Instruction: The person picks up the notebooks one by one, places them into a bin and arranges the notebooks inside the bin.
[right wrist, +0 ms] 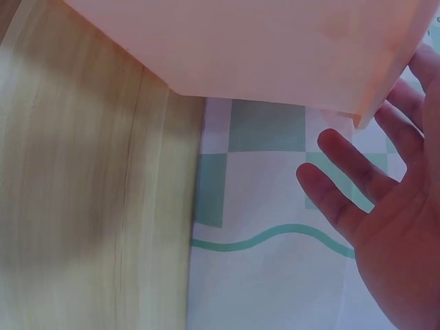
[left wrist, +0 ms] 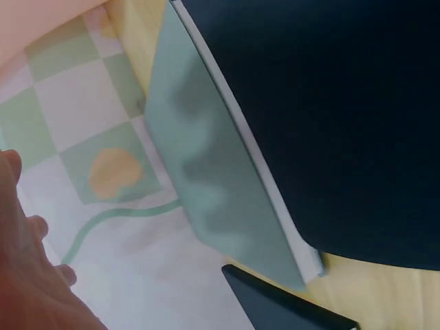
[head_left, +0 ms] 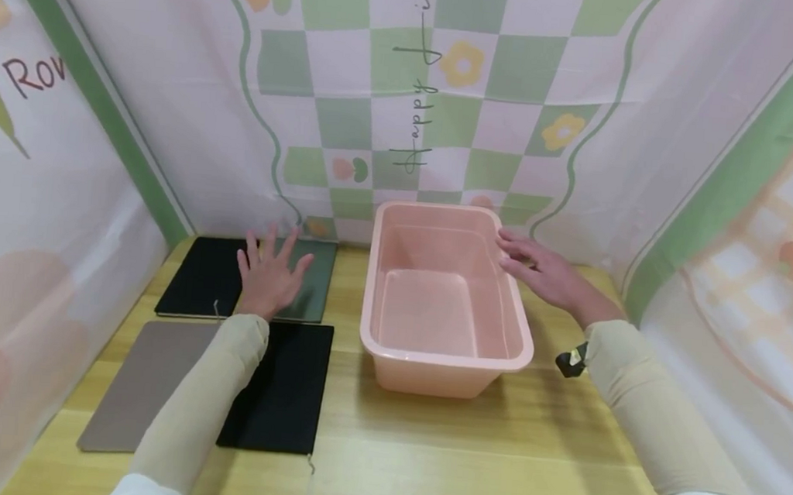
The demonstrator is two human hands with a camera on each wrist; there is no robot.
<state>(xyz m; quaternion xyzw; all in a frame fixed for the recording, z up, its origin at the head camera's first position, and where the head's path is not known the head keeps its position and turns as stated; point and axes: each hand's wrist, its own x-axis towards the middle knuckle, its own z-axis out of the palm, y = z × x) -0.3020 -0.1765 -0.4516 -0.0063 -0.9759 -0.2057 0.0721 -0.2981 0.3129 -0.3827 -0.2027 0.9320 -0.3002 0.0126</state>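
Observation:
My left hand (head_left: 272, 282) hovers with spread fingers over a green notebook (head_left: 313, 284). A black notebook (head_left: 202, 275) lies left of it. Nearer are a taupe notebook (head_left: 152, 376) and a second black notebook (head_left: 280, 394), partly behind my left sleeve. The left wrist view shows the green notebook (left wrist: 213, 158) with its page edge and the hand's shadow on it. A pink plastic basin (head_left: 447, 359) stands upright mid-table. At its right rim is my right hand (head_left: 541, 270), fingers extended; in the right wrist view (right wrist: 399, 185) some fingertips meet the rim.
The wooden table (head_left: 422, 451) carries all of this. A printed cloth (head_left: 341, 64) hangs behind, with more cloth on both sides. By the right sleeve is a small black object (head_left: 571, 361), seemingly on the wrist. A thin ribbon (head_left: 311, 464) sticks out from the near black notebook.

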